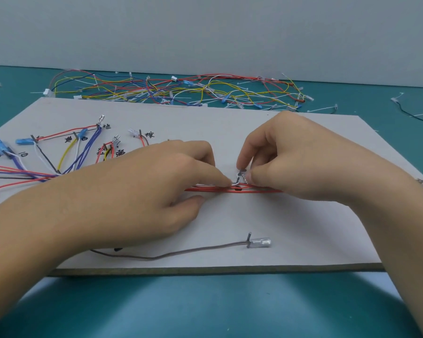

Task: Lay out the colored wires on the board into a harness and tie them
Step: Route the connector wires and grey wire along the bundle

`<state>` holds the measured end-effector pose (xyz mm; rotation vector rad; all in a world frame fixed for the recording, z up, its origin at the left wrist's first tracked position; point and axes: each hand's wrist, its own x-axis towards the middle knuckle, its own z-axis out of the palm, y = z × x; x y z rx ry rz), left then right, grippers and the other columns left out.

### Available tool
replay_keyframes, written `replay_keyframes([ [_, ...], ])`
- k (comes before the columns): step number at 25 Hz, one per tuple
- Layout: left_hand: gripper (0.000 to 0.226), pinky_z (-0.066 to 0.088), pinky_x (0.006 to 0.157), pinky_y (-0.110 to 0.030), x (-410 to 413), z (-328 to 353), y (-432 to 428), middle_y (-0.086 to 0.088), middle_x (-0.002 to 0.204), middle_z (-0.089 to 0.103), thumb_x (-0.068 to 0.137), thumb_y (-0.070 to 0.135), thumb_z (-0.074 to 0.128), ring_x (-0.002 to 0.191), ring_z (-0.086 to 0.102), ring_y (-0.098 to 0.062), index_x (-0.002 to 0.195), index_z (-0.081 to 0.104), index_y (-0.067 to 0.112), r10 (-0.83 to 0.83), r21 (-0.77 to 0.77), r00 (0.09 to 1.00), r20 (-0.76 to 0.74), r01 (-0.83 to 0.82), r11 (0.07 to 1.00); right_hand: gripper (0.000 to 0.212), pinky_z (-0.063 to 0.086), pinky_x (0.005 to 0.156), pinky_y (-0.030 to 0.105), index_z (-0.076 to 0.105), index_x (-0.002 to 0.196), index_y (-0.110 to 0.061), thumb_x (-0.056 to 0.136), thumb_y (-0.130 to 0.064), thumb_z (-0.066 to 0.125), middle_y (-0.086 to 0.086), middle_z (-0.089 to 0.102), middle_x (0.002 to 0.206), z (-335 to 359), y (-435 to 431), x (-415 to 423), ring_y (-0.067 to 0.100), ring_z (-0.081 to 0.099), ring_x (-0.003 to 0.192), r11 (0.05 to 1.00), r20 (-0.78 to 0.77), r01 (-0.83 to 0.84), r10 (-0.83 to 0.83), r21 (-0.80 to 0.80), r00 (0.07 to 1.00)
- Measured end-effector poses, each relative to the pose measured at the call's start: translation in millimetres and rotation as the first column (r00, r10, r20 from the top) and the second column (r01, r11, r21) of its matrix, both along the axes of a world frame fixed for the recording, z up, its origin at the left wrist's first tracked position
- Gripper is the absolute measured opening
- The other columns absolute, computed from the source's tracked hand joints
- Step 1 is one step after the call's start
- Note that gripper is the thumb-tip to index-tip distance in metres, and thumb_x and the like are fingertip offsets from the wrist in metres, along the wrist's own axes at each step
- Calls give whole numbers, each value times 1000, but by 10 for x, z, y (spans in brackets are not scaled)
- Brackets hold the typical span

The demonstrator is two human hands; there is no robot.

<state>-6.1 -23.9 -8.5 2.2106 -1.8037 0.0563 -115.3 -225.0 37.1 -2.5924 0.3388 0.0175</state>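
Pressing red wires (215, 190) flat with outstretched left hand (156, 181), steadying them; pinching white wire (236, 180) alongside in right hand (291, 162) for routing.

One board (303, 228), two hands (166, 181) (293, 162), roughly ten pegs (249, 239).

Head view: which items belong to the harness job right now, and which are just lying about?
In use: board, red wires under the left hand, white strand pinched by the right hand at a peg, brown wire.
Lying about: tangled wire pile behind the board, loose cable ties on the green mat.
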Motion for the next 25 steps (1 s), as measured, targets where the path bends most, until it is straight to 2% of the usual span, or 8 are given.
replay_keyframes([
  [4, 46, 54, 62, -31, 70, -7, 23, 23, 105, 56, 83, 38, 54, 83, 59, 5, 128, 58, 51, -13, -70, 997, -71, 8, 998, 17, 47, 55, 20, 75, 84, -30, 81, -16, 66, -18, 73, 70, -33, 53, 4, -1, 67, 64, 999, 7, -8, 8, 34, 1000],
  [8, 36, 45, 61, -20, 97, 80, 74, 22, 103, 61, 85, 33, 58, 82, 64, -1, 118, 66, 47, 6, -139, 996, -84, -18, 990, 22, 48, 53, 20, 76, 79, -27, 82, -13, 60, -11, 73, 67, -3, 39, 2, 1, 65, 57, 998, 18, -23, 22, 54, 1000],
  [12, 23, 36, 57, -6, 56, 239, 147, 16, 86, 60, 88, 34, 59, 72, 59, -8, 104, 73, 41, 31, -172, 998, -60, -41, 984, 32, 36, 36, 13, 76, 77, -27, 84, -8, 52, -10, 71, 66, -4, -42, 34, 0, 56, 44, 992, 95, 90, -98, 85, 991],
  [16, 11, 35, 50, -17, 152, 354, 268, 6, 67, 56, 87, 36, 63, 56, 53, -14, 90, 72, 42, 107, -218, 988, -112, -129, 967, 22, 35, 37, 8, 75, 76, -27, 88, -17, 59, -18, 67, 62, -50, -40, 43, -5, 55, 47, 997, 81, 71, -74, 37, 994],
  [18, 9, 37, 48, -22, 237, 346, 324, 6, 61, 55, 85, 41, 62, 51, 51, -14, 86, 70, 44, 160, -185, 977, -140, -184, 965, 19, 35, 39, 7, 74, 75, -26, 90, -35, 68, -18, 66, 59, -73, -18, 38, -6, 55, 48, 999, 59, 34, -36, 34, 998],
  [20, 12, 39, 47, -24, 304, 330, 366, 9, 60, 56, 82, 48, 58, 49, 52, -12, 85, 70, 47, 196, -134, 966, -171, -220, 966, 27, 35, 41, 7, 74, 74, -25, 87, -49, 72, -19, 63, 54, -88, -17, 35, -5, 55, 48, 1000, 52, 1, -2, 18, 999],
  [23, 18, 44, 50, -31, 368, 323, 396, 13, 63, 61, 76, 57, 57, 51, 53, -12, 85, 72, 52, 226, -74, 952, -206, -246, 967, 19, 36, 41, 6, 74, 75, -26, 90, -38, 72, -23, 63, 55, -101, -36, 54, -8, 56, 52, 1000, 49, 2, -1, -27, 999],
  [25, 19, 48, 52, -36, 397, 301, 400, 13, 66, 63, 74, 61, 59, 51, 52, -13, 85, 73, 55, 233, -30, 946, -226, -246, 969, 17, 36, 41, 9, 74, 77, -28, 93, -30, 69, -17, 67, 61, -122, -35, 71, -5, 60, 58, 998, 54, 26, -23, -55, 998],
])
